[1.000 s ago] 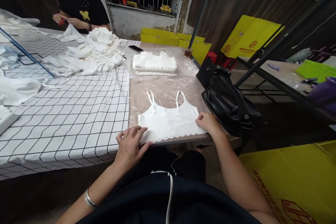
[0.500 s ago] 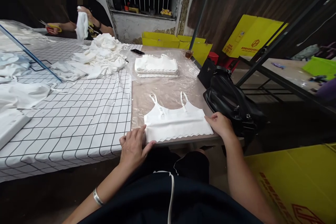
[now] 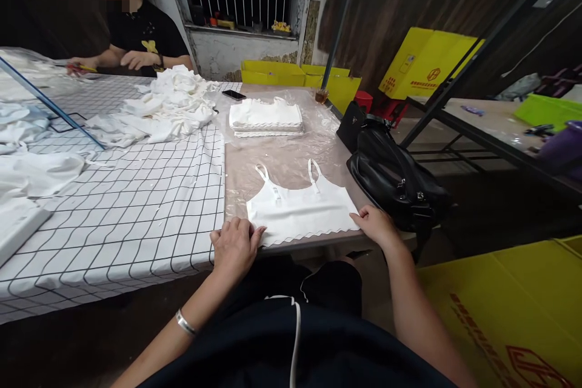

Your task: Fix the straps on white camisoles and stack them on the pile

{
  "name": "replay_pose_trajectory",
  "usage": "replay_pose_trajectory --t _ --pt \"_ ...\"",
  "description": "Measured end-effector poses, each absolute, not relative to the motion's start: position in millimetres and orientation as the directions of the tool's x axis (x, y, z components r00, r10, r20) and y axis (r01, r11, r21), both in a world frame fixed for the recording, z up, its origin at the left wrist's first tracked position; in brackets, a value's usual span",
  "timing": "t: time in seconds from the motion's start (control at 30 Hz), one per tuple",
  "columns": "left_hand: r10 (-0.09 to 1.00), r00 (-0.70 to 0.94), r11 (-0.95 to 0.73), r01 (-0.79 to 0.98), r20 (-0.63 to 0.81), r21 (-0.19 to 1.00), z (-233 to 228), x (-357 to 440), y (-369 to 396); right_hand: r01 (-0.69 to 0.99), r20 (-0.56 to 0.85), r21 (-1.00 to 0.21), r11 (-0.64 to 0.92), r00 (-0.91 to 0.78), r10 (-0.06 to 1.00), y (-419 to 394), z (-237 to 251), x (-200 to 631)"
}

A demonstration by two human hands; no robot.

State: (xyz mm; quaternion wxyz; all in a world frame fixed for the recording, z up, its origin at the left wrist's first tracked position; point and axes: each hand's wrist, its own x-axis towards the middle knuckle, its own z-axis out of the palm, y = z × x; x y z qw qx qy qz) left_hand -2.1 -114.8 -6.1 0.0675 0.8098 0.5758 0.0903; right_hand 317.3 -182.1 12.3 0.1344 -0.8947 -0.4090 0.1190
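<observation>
A white camisole top (image 3: 302,209) lies flat at the table's front edge, its thin straps pointing away from me and its scalloped hem towards me. At its lower left corner, my left hand (image 3: 235,247) has thumb and fingers closed on the fabric; the fingertips are partly hidden. The lower right edge is pinched between the thumb and fingers of my right hand (image 3: 375,224). Farther back sits a neat stack of folded white tops (image 3: 266,116) with scalloped edges, on clear plastic sheeting (image 3: 313,145).
Loose white garments (image 3: 159,106) are heaped on the checked tablecloth (image 3: 182,194) to the left. A black handbag (image 3: 393,163) stands close on the right. A phone (image 3: 233,95) and a glass (image 3: 321,96) lie beyond. Across the table sits a person (image 3: 150,42). Yellow boxes (image 3: 504,309) surround the table.
My right hand has slid down the camisole's right edge to its lower corner. My left thumb and fingers have drawn together. The co-worker has put down the white garment from a raised hand.
</observation>
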Motion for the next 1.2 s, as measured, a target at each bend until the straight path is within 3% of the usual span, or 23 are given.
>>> replay_pose_trajectory --t 0.2,0.3,0.57,0.67,0.73,0.83,0.97,1.07,1.2 --pt "0.933 0.360 -0.349 0.911 -0.012 0.219 -4 1 -104 0.692 -0.110 -0.373 -0.618 0.629 0.770 -184 9 320" --pt "0.922 0.386 -0.362 0.890 -0.037 0.278 -1 2 -101 0.706 -0.096 -0.383 -0.596 0.611 0.786 -185 7 322" --pt "0.942 0.322 -0.158 0.678 -0.096 0.718 2 -8 -102 0.675 -0.092 -0.442 -0.591 0.622 0.778 -188 7 321" --pt "0.948 0.308 -0.095 0.511 -0.078 0.854 -3 -12 -102 0.643 -0.045 -0.568 -0.515 0.600 0.799 -191 6 320" --pt "0.948 0.304 -0.019 0.358 -0.097 0.933 -4 -15 -102 0.520 -0.059 -0.738 -0.430 0.585 0.809 -193 7 318" --pt "0.899 0.374 0.201 0.109 -0.227 0.974 7 -18 -97 0.145 -0.175 -0.946 -0.290 0.525 0.833 -191 18 315" --pt "0.771 0.520 0.478 -0.091 -0.368 0.874 54 -26 -77 -0.238 -0.252 -0.959 -0.156 0.456 0.854 -178 58 317" --pt "0.751 0.548 0.506 -0.122 -0.367 0.854 94 -32 -48 -0.283 -0.237 -0.953 -0.110 0.466 0.852 -150 92 322" --pt "0.794 0.519 0.416 -0.085 -0.316 0.905 137 -27 25 -0.194 -0.147 -0.979 -0.068 0.434 0.889 -63 130 330"
